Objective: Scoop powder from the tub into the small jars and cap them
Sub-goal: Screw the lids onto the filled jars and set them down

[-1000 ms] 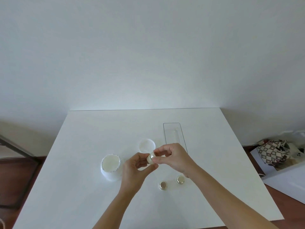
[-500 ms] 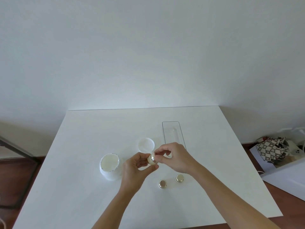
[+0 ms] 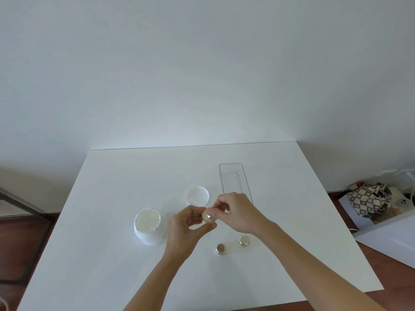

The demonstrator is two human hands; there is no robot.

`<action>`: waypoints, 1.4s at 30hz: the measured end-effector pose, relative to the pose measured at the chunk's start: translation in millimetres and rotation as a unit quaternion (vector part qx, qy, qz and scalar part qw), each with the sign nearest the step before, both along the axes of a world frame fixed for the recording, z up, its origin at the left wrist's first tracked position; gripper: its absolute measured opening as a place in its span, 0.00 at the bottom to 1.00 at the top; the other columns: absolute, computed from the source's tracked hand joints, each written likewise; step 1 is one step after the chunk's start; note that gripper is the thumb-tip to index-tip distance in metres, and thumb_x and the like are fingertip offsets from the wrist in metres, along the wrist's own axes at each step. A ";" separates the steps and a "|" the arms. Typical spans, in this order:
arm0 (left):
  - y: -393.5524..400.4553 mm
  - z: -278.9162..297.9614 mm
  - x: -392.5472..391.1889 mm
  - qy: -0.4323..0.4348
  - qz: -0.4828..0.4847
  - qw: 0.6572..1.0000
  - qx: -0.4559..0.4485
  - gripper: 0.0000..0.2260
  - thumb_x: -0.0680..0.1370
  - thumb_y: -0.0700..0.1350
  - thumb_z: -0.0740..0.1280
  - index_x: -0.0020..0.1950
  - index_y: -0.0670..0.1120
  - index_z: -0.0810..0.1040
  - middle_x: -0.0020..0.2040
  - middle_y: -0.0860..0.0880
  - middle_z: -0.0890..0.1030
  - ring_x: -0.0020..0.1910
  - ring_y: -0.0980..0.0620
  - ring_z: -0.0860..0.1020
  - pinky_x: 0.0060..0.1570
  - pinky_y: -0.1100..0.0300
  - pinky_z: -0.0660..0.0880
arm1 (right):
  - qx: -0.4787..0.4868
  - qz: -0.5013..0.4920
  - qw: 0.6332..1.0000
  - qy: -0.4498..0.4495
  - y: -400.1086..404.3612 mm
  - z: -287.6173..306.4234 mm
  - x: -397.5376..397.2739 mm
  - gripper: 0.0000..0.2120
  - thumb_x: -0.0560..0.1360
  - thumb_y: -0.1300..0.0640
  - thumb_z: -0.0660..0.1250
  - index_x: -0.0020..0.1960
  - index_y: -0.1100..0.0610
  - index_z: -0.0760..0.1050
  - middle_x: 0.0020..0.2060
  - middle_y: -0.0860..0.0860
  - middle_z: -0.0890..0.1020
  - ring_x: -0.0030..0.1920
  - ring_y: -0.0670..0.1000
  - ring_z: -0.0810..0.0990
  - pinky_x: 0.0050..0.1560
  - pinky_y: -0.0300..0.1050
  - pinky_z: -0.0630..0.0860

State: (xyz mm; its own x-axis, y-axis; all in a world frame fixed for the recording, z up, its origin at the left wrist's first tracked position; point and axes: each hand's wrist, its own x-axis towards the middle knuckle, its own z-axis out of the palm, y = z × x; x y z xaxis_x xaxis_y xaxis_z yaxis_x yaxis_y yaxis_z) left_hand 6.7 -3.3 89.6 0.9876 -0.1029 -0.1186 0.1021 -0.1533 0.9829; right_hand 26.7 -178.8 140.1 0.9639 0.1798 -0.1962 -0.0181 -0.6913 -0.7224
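Left hand (image 3: 186, 223) grips jar (image 3: 206, 217) tilted, steadying it; right hand (image 3: 233, 212) pinches cap (image 3: 211, 215), likely twisting. Tub (image 3: 149, 226) open nearby, ready for scooping.

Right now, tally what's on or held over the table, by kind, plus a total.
Small jars: 3. One held in both hands, two standing on the table.
Open powder tub: 1.
White tub lid: 1.
Clear rectangular tray: 1.
Total: 6.
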 end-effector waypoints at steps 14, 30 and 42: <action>-2.7 -3.1 1.3 0.001 -0.004 1.000 0.009 0.14 0.66 0.38 0.82 0.48 0.45 0.84 0.44 0.48 0.88 0.48 0.48 0.86 0.58 0.46 0.80 | 0.011 -0.024 1.000 0.002 -3.9 -3.9 -2.5 0.15 0.72 0.43 0.70 0.40 0.55 0.80 0.28 0.43 0.77 0.29 0.38 0.72 0.32 0.29 0.67; -5.7 -12.3 -2.0 0.007 -0.020 1.000 0.017 0.15 0.65 0.40 0.83 0.48 0.45 0.84 0.45 0.48 0.88 0.48 0.46 0.86 0.57 0.46 0.80 | 0.029 -0.001 1.000 0.010 -6.6 -7.0 -12.1 0.10 0.71 0.45 0.71 0.44 0.51 0.80 0.36 0.41 0.81 0.41 0.33 0.75 0.41 0.26 0.70; -17.1 -11.2 -1.3 -0.012 -0.030 0.999 0.038 0.14 0.65 0.40 0.83 0.47 0.45 0.84 0.44 0.48 0.87 0.46 0.50 0.85 0.55 0.56 0.81 | -0.005 -0.014 0.999 0.036 -14.9 -11.5 -10.6 0.12 0.72 0.45 0.70 0.46 0.53 0.80 0.40 0.47 0.82 0.38 0.40 0.75 0.39 0.31 0.69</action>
